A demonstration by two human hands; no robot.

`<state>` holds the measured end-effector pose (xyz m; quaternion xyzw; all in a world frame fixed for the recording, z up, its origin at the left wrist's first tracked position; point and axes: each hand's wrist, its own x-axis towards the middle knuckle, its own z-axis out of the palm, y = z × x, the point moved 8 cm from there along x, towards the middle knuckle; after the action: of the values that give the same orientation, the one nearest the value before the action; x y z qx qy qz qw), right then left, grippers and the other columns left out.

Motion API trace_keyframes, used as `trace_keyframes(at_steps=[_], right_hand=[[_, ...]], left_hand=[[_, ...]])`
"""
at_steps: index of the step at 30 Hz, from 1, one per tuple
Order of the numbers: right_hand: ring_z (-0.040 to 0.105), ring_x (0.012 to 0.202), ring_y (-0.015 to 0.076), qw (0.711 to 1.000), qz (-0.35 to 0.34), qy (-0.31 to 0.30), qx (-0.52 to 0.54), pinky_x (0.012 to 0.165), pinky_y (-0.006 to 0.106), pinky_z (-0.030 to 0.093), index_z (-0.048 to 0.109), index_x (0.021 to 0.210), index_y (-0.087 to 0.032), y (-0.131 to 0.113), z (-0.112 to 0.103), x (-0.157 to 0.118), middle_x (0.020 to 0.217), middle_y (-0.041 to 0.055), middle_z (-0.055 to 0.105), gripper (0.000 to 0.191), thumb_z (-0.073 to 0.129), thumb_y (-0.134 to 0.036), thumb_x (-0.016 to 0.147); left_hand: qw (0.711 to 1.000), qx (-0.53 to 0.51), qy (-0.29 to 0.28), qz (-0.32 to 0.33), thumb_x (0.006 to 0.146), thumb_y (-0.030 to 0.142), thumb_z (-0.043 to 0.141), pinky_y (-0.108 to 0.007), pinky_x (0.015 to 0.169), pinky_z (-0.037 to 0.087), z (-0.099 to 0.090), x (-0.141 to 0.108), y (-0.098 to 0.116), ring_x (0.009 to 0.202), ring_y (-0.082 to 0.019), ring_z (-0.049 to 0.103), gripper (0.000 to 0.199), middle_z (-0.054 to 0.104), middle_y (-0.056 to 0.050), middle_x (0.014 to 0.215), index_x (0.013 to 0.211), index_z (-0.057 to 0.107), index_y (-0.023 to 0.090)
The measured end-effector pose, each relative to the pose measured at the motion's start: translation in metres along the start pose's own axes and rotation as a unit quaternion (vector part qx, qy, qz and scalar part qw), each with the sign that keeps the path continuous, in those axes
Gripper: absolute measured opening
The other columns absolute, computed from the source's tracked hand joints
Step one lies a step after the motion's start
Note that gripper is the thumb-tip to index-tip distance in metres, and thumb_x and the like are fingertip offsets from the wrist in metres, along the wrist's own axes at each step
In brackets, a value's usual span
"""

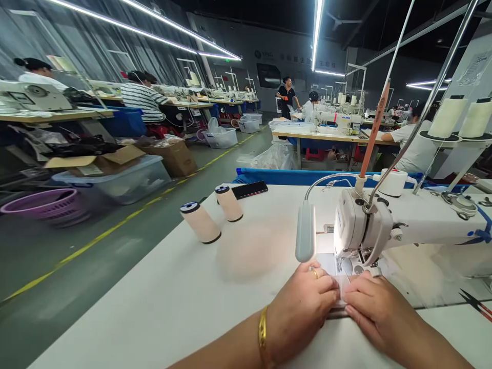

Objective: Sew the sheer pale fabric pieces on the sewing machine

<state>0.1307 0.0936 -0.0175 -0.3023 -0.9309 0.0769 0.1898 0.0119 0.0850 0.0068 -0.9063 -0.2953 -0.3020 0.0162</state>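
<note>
A white sewing machine (423, 225) stands at the right, its lit needle area just beyond my hands. My left hand (307, 302), with a ring and a gold bracelet, has its fingers pinched on the near side of a pale, thin fabric (342, 287). Close beside it, my right hand (378, 307) pinches the same fabric from the right. The fabric lies in front of the presser foot, mostly hidden by my fingers. More sheer pale fabric (426, 271) is bunched under the machine arm. A grey lamp (305, 233) hangs just above my left hand.
Two thread cones (200, 223) (229, 204) and a black phone (249, 189) sit on the white table (154, 318). Red-handled scissors (476, 305) lie at the right edge. An orange pencil (374, 130) stands upright on the machine. Other people work at sewing tables behind.
</note>
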Motion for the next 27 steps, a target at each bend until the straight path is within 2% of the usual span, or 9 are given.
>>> trace_keyframes(at_steps=[9, 15, 22, 27], right_hand=[[0.053, 0.079, 0.0211, 0.999, 0.036, 0.019, 0.0, 0.072, 0.034, 0.042, 0.056, 0.086, -0.022, 0.008, 0.0, 0.003, 0.085, 0.0027, 0.06, 0.023, 0.044, -0.013, 0.104], [0.054, 0.077, 0.0207, 0.999, 0.026, 0.029, -0.011, 0.071, 0.034, 0.043, 0.057, 0.086, -0.022, 0.006, -0.001, 0.004, 0.085, 0.0025, 0.061, 0.025, 0.043, -0.012, 0.105], [0.055, 0.076, 0.0217, 0.998, 0.041, 0.035, -0.02, 0.064, 0.033, 0.042, 0.058, 0.086, -0.022, 0.01, -0.001, 0.006, 0.082, 0.0038, 0.061, 0.028, 0.04, -0.011, 0.104], [0.058, 0.079, 0.0225, 0.998, 0.029, 0.046, -0.008, 0.067, 0.034, 0.046, 0.064, 0.095, -0.023, 0.008, -0.004, 0.008, 0.085, 0.0047, 0.064, 0.028, 0.04, -0.01, 0.103]], left_hand=[[1.0, 0.024, -0.002, -0.001, 0.096, 0.007, 0.047, -0.04, 0.081, 0.047, 0.003, 0.004, -0.008, 0.073, -0.019, 0.061, 0.024, 0.072, -0.003, 0.084, 0.09, 0.067, 0.018], [1.0, 0.011, -0.006, 0.013, 0.09, 0.005, 0.052, -0.039, 0.081, 0.047, 0.003, 0.001, -0.005, 0.076, -0.019, 0.062, 0.021, 0.073, -0.004, 0.089, 0.091, 0.067, 0.019], [1.0, 0.026, -0.016, 0.0, 0.095, 0.007, 0.05, -0.038, 0.081, 0.047, 0.003, 0.004, -0.011, 0.077, -0.02, 0.063, 0.023, 0.073, -0.004, 0.087, 0.096, 0.069, 0.019], [1.0, 0.022, -0.013, 0.004, 0.095, 0.006, 0.053, -0.037, 0.083, 0.047, 0.003, 0.002, -0.012, 0.078, -0.019, 0.063, 0.02, 0.073, -0.004, 0.089, 0.094, 0.069, 0.019]])
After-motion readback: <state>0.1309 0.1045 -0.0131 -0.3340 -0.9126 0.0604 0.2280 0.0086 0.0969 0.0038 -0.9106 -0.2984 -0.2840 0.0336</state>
